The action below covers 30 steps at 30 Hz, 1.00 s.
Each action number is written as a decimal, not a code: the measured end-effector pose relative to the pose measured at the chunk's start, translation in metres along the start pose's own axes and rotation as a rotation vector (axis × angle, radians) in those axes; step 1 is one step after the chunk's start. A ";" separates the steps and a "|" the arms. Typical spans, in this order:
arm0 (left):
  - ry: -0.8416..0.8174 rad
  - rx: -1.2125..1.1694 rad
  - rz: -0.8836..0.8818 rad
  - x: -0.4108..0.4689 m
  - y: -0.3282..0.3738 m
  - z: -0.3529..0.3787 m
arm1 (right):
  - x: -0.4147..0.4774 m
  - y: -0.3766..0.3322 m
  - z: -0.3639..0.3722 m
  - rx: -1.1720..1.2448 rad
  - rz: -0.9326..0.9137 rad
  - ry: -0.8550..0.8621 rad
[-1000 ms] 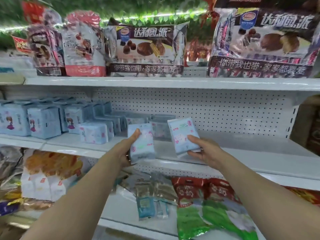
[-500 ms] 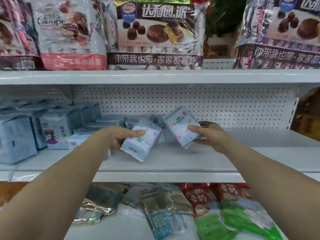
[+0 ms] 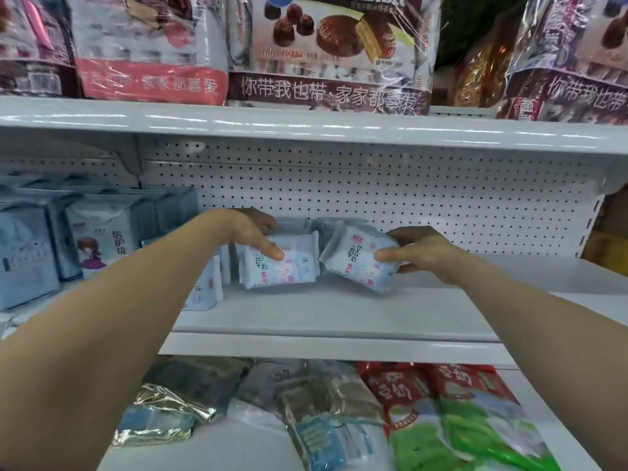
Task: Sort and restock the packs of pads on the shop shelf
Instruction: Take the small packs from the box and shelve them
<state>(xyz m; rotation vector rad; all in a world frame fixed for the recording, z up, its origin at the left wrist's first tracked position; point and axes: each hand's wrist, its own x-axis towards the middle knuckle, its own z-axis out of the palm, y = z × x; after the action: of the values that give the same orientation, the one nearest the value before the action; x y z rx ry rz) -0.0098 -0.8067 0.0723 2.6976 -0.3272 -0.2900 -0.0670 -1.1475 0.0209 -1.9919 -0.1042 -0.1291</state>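
- Head view: the left hand (image 3: pixel 251 234) grips a pale blue pack of pads (image 3: pixel 285 266), thumb on its front; the pack stands upright on the white shelf (image 3: pixel 339 314).
- The right hand (image 3: pixel 426 254) holds a second pack (image 3: pixel 356 263), tilted, just beside the first.
- Left of the left hand stand taller blue packs (image 3: pixel 98 239).

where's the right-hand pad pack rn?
Head view, right of centre: the tilted pack is in the right hand at the middle shelf, beside the upright pack held by the left hand.
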 end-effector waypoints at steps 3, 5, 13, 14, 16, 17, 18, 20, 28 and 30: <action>0.016 0.069 0.066 0.006 -0.001 0.001 | 0.007 -0.003 0.003 -0.064 -0.011 -0.017; 0.016 0.133 0.093 0.011 -0.002 0.004 | 0.011 -0.003 0.006 -0.084 -0.005 -0.016; 0.051 0.213 0.137 0.029 -0.019 0.012 | 0.025 0.006 0.010 -0.236 0.006 0.023; 0.065 0.212 0.136 0.031 -0.020 0.011 | 0.027 0.007 0.011 -0.262 0.004 0.017; 0.094 0.228 0.128 0.035 -0.021 0.011 | 0.027 0.004 0.014 -0.292 0.001 0.010; 0.104 0.241 0.128 0.037 -0.022 0.012 | 0.027 0.002 0.016 -0.307 0.000 0.008; 0.110 0.246 0.131 0.038 -0.023 0.012 | 0.028 0.001 0.018 -0.325 -0.003 0.007; 0.120 0.250 0.143 0.041 -0.025 0.012 | 0.028 -0.002 0.022 -0.344 -0.006 0.019; 0.166 0.259 0.154 0.051 -0.032 0.011 | 0.036 0.001 0.028 -0.322 -0.020 0.092; 0.169 0.258 0.148 0.053 -0.031 0.011 | 0.037 0.001 0.029 -0.319 -0.024 0.113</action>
<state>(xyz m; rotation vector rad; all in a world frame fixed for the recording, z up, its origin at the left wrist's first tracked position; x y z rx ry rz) 0.0431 -0.7973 0.0410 2.9039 -0.5436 0.0261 -0.0291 -1.1209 0.0130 -2.2959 -0.0356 -0.2881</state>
